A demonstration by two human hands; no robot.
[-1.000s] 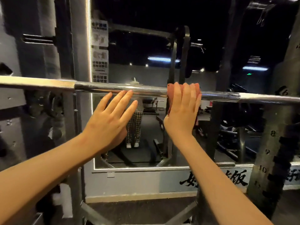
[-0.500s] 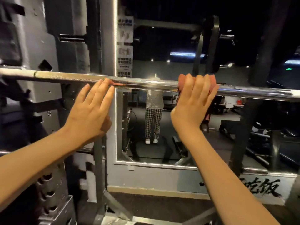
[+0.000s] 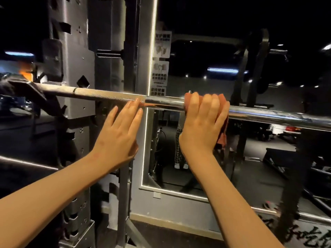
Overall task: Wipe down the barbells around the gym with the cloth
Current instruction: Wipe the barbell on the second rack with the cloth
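One barbell (image 3: pixel 111 96), one reddish cloth (image 3: pixel 223 135); right hand (image 3: pixel 200 126) fingers clamped over cloth on the bar, left hand (image 3: pixel 118 135) flat, fingers spread, tips touching the bar

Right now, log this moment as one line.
task: wipe barbells | right hand: cloth wrapped on barbell | left hand: open, fingertips at bar | location: rack facing mirror
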